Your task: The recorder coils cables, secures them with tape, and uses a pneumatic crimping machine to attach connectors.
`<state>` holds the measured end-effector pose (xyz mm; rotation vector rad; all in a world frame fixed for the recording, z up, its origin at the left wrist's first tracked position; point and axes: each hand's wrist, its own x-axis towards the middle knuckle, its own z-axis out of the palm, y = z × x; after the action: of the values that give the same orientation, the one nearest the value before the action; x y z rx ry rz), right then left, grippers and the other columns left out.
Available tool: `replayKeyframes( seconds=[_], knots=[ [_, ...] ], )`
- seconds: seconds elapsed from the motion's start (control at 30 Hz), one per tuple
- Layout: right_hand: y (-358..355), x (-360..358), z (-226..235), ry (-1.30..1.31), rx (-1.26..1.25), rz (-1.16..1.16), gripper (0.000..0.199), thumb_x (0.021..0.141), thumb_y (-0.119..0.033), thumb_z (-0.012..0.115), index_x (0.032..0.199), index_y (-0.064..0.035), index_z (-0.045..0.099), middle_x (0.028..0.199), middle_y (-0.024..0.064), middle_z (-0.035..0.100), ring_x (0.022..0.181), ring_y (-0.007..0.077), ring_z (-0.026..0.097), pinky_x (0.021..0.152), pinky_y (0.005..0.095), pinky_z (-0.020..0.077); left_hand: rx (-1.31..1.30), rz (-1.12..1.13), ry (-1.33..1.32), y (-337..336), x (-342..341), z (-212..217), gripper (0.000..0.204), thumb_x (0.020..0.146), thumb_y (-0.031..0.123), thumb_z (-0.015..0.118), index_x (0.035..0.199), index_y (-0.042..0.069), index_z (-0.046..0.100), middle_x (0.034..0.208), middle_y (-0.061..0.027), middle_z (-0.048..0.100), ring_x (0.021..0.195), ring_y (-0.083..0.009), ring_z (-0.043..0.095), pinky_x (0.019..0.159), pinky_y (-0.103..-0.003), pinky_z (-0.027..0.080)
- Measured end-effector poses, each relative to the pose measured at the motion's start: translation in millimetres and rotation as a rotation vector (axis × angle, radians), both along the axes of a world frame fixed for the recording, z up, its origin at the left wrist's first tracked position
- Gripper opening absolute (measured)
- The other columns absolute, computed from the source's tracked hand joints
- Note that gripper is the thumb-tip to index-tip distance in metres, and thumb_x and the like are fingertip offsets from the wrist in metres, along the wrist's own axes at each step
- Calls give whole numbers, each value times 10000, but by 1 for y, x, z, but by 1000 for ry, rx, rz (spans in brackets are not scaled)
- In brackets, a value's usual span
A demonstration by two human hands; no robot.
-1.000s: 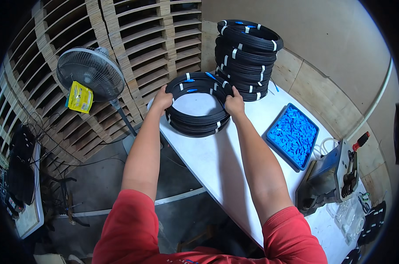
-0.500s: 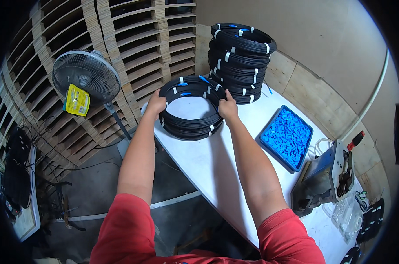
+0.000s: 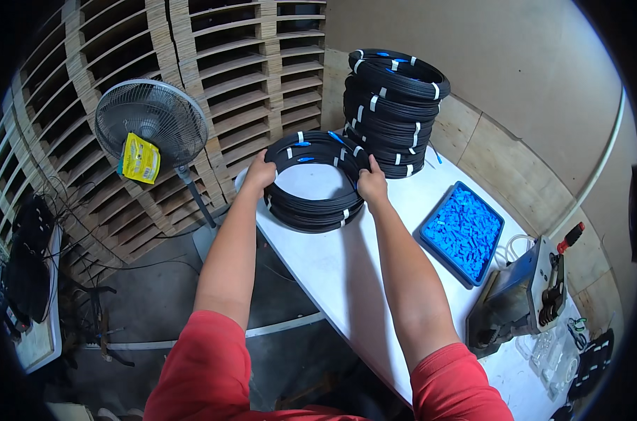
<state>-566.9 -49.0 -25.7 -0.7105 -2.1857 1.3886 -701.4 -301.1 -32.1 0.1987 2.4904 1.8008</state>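
Observation:
A low stack of black cable coils [image 3: 311, 219], tied with white tape bands and showing blue connector ends, lies at the far end of the white table [image 3: 353, 284]. My left hand [image 3: 261, 172] grips its left side, fingers wrapped over the rim. On the opposite side my right hand [image 3: 372, 184] is closed around the coil, thumb on top. Both arms stretch forward. Just behind my right hand rises a taller stack of similar black coils [image 3: 392, 116], close to the low one.
Right of my right forearm sits a blue tray [image 3: 425, 242] of small blue pieces. Nearer stands a metal bench machine [image 3: 504, 298] beside a red-handled tool [image 3: 571, 237] and clear plastic bags [image 3: 553, 354]. A standing fan [image 3: 150, 119] and slatted wooden racks [image 3: 230, 91] are at the left.
The whole view has shifted a little, so everything appears slightly lower and further right. Both hands keep their hold on the low coil stack, which stays at the same spot on the table.

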Motion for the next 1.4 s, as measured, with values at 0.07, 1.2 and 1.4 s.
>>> replayKeyframes(
  seconds=[0.07, 1.2, 1.4],
  knots=[
    [14, 3, -5, -5, -27, -8, 596, 892, -194, 462, 1482, -156, 398, 1329, 268, 545, 1216, 387, 552, 1058, 396, 409, -2, 4, -14, 16, 10, 4, 675, 870, 51, 511, 1515, 103, 320, 1414, -217, 488, 1267, -325, 495, 1037, -356, 390],
    [4, 5, 2, -39, 8, 4, 609, 904, -199, 514, 1496, -174, 378, 1408, 235, 491, 1248, 354, 528, 1054, 353, 395, -17, 5, -71, 8, 28, 24, 684, 889, 55, 494, 1534, 119, 277, 1469, -221, 427, 1310, -336, 464, 1078, -363, 364],
    [8, 2, -1, -37, 52, 2, 618, 887, -224, 469, 1496, -188, 371, 1339, 244, 545, 1216, 399, 546, 1069, 410, 398, -11, -5, -43, 8, 19, 18, 688, 879, 53, 501, 1530, 113, 287, 1468, -227, 427, 1314, -342, 459, 1077, -364, 363]
  ],
)
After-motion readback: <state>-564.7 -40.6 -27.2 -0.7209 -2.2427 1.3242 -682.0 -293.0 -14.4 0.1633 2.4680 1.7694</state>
